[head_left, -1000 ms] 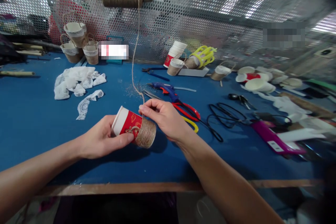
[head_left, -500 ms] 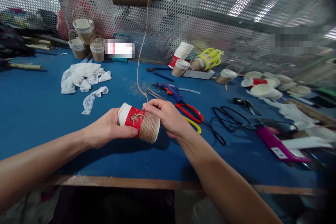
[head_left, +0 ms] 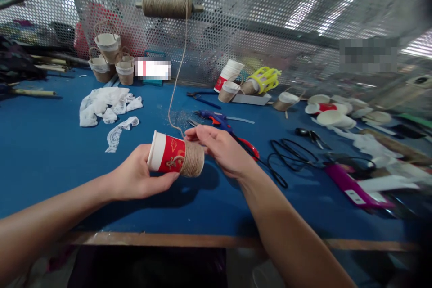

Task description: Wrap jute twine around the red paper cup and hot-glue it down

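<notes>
My left hand (head_left: pixel 138 173) is closed around a paper cup (head_left: pixel 173 146), red and white, lying tilted on its side above the table. Jute twine (head_left: pixel 193 159) is wound in close turns over the cup's base half, and a loose curl of it lies on the red print. At the cup's upper side, my right hand (head_left: pixel 216 148) pinches the twine strand (head_left: pixel 173 103) between thumb and fingers. This strand runs slack up to a twine spool (head_left: pixel 165 6) on a rod at the mesh wall.
Behind my right hand lie a blue glue gun (head_left: pixel 216 119), red-handled scissors (head_left: pixel 249 146) and pliers (head_left: pixel 204 99). White lace (head_left: pixel 104 103) is at left, small twine-wrapped buckets (head_left: pixel 108 49) at back left. A black cord (head_left: pixel 290 157) and purple power strip (head_left: pixel 351 186) lie at right.
The cup has turned about its length, so its printed figure sits lower and the red cloud print shows. My right hand has shifted slightly over the cup's upper side; the strand hangs slacker.
</notes>
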Demonstrator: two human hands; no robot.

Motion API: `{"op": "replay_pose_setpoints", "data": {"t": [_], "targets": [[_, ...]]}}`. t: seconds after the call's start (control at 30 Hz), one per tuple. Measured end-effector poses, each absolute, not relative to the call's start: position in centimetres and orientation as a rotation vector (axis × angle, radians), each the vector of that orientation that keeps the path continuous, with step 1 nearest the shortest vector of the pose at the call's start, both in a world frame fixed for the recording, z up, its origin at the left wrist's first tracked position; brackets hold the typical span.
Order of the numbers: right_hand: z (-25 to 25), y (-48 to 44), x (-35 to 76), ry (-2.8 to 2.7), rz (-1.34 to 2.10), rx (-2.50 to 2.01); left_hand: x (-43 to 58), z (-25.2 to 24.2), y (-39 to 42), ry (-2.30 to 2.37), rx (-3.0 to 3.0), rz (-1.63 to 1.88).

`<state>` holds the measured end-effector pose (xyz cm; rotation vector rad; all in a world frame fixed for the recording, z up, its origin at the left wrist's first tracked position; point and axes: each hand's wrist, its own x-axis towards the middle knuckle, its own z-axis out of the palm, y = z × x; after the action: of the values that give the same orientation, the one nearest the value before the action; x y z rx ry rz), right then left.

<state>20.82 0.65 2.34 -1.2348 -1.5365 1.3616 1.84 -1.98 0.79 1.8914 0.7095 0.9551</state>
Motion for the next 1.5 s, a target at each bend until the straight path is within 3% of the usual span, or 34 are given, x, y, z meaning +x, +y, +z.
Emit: {"op": "replay_pose_setpoints", "data": {"t": [0.23,0.37,0.53,1.03,1.5], "targets": [[4.1,0.1,22.0,-1.829,1.490,-1.194,1.2,0.7,-1.2,0.697,1.979,0.962],[3.7,-0.1,21.7,-1.917,1.266,-1.211,1.1,0.9,-0.6,0.762,1.499,0.787],[3.3,-0.3,21.1,-1.989,1.127,-1.211,1.3,0.3,0.0,0.780,1.139,0.828],[2.0,-0.1,19.7,-1.649,1.414,-1.178,2.1,0.6,-1.1,0.841,1.315,0.671],[1.9,-0.3,18.5,-1.667,1.386,-1.062,2.1,0.4,-1.6,0.754,1.355,0.482]]}}
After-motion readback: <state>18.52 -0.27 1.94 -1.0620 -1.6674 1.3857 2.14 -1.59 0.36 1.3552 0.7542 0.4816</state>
